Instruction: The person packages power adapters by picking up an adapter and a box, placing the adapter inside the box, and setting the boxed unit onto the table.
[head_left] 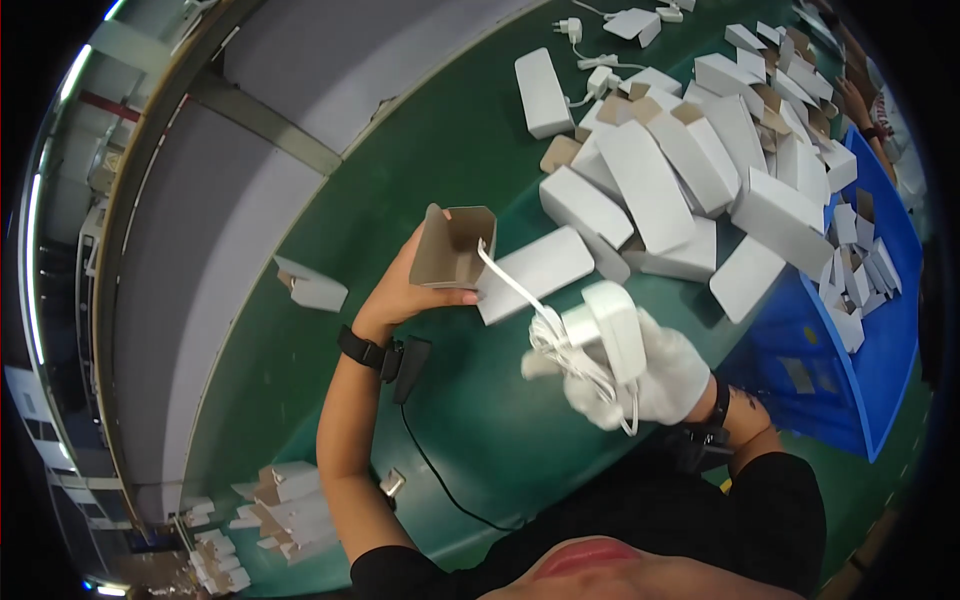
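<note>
An open cardboard box, white outside and brown inside, is gripped by my bare left hand with its open end facing up toward me. My right hand, in a white glove, holds a white power adapter. The adapter's cable is bundled in loops against my fingers. One end of that cable reaches across to the box's opening. A closed white box lies on the table just beside the open one.
A heap of white boxes covers the far right of the green table. A blue crate with small boxes stands at the right. More adapters lie at the back. Flattened boxes sit lower left. Another person's arm shows at upper right.
</note>
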